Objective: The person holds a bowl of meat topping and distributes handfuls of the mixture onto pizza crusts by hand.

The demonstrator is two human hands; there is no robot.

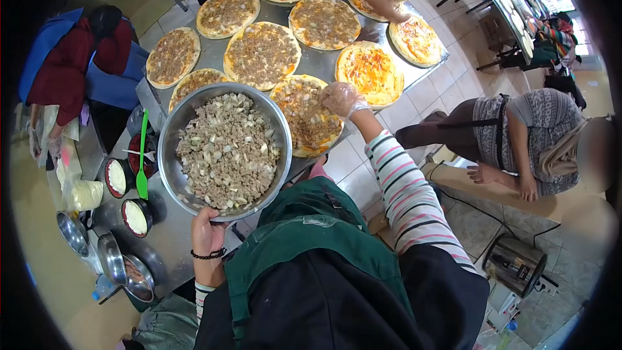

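Note:
A big steel bowl [283, 155] of chopped meat mixture [227, 149] is gripped at its near rim by my bare left hand [207, 236]. My right hand [343, 100], in a clear plastic glove, is over the right edge of a meat-topped round flatbread [304, 123]; its fingers are bunched, and whatever they hold is hidden. Just beyond it lies a flatbread with orange-red sauce and no meat [369, 74]. More meat-covered rounds, such as one in the middle [262, 55], stand on the metal table [210, 52].
Another person's hand [382, 3] reaches over a sauced round [416, 40] at the far right. On the left, a green spatula [142, 155], white-filled bowls [135, 217] and steel bowls [111, 259] stand on a counter. People are at left and right.

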